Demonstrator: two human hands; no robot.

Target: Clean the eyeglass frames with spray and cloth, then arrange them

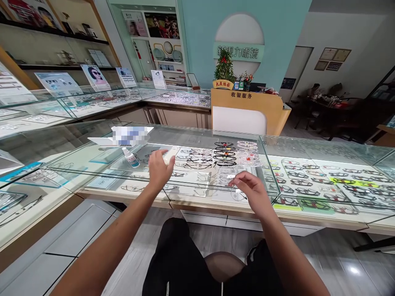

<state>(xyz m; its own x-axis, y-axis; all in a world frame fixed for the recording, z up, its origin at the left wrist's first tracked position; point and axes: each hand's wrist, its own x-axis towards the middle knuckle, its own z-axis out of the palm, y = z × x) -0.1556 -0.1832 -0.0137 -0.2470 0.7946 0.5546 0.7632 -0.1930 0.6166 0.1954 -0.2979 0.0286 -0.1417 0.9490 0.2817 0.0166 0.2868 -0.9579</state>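
My left hand (160,167) is closed around a small cream-coloured piece that looks like a folded cloth (170,155), held above the glass counter top. My right hand (252,192) pinches a pair of thin-rimmed eyeglasses (238,194) near the counter's front edge; its far side is hard to make out against the glass. A white spray bottle (131,158) stands to the left of my left hand. Beyond and between my hands, dark-framed eyeglasses (199,158) lie in rows, with pink-framed eyeglasses (247,153) stacked at their right.
The glass display counter (308,144) runs across in front of my knees, with more frames inside at right. A white folded card stand (119,142) sits at back left. Behind the counter is a wooden cashier desk (247,98) with a plant (224,68).
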